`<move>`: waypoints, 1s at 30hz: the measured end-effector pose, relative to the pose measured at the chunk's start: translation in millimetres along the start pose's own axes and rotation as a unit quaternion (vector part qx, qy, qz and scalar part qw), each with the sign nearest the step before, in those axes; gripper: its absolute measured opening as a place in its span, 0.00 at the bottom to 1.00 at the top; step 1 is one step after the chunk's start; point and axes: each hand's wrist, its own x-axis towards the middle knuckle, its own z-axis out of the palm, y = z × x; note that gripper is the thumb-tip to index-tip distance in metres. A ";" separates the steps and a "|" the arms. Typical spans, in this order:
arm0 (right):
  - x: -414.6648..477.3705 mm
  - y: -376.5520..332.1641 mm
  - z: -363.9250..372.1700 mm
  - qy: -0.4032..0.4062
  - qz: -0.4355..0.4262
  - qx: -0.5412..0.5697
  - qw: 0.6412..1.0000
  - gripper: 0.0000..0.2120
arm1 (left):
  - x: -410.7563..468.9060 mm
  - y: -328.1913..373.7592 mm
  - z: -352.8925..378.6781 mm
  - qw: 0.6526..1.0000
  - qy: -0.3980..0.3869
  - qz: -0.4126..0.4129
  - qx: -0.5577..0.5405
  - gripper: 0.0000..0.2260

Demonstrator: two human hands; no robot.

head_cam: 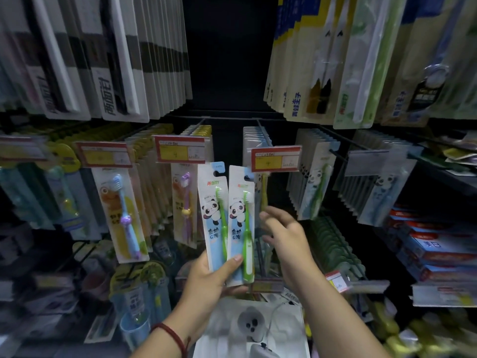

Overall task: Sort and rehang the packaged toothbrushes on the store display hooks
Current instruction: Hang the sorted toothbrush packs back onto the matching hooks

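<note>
While the left hand (214,277) grips two packaged toothbrushes near the middle of the display rack, its thumb lies across the lower front of the right-hand light-blue and white card panda pack (241,223) and its fingers curl behind both. The left-hand panda pack (213,215) stands just beside it. Both are upright, fanned slightly apart at the top, and on no hook. Each holds a green toothbrush beside a cartoon panda, with a small red logo above and blue Chinese characters around a letter Q below. The right hand (281,228) hovers just beside the right-hand pack's edge, its fingers loosely spread and holding nothing; whether it touches the pack cannot be told. Above it hangs a red and yellow price tag (276,158) with a handwritten 4, at the tip of a thin metal display hook (263,133). More hanging panda packs (313,177) sit right of that tag. Toward the rack's upper left corner, grey and white packs (108,94) bear large vertical Chinese lettering.
</note>
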 end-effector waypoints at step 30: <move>-36.6 8.2 -54.3 -0.079 0.004 -0.054 0.995 0.09 | -27.8 -4.7 20.4 0.999 -0.011 -0.041 0.024 0.12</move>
